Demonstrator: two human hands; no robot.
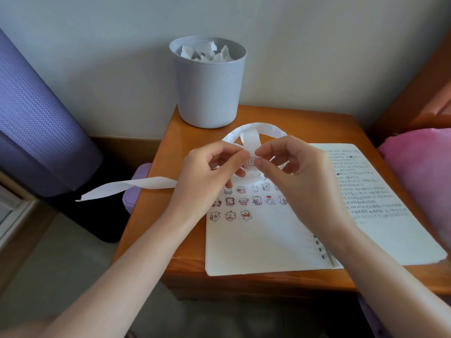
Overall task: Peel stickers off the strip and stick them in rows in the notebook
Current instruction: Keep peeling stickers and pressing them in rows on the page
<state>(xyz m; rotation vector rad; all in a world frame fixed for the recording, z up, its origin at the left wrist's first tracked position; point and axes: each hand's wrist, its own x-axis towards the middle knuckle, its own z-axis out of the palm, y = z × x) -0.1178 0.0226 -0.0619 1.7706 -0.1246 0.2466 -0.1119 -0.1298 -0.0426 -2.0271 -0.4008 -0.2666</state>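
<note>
I read the left hand point(210, 172) as closed in a pinch: thumb and curled fingers grip the sticker strip point(250, 141) from the 9 o'clock side. The right hand point(300, 176) pinches the same strip from 3 o'clock, thumb and forefinger tips meeting at a bear sticker point(251, 162). I cannot tell whether those tips hold the sticker or only the backing. Both hands hover above the upper part of the notebook point(256, 245).

The strip is thin white paper, narrow and long. Between the hands it stands nearly upright, then arches toward 12 o'clock in a wide loop behind the hands. Its free tail runs toward 9 o'clock, twists once and hangs past the left edge of the table point(156, 167).

The notebook lies open and flat, its wire ring binding point(324, 252) running from 5 toward 11 o'clock. The left page is plain white and carries rows of small bear stickers point(244, 201); the lowest row holds three, with bare page below. The right page is covered in handwriting. The notebook's near edge lies just inside the table's front edge.

The table is glossy orange-brown wood with rounded corners. At 12 o'clock a smooth grey bin point(207, 93) with crumpled white paper stands against the wall. A textured purple rolled mat point(36, 118) stands at 9 o'clock, pink fabric point(419, 172) at 3 o'clock
</note>
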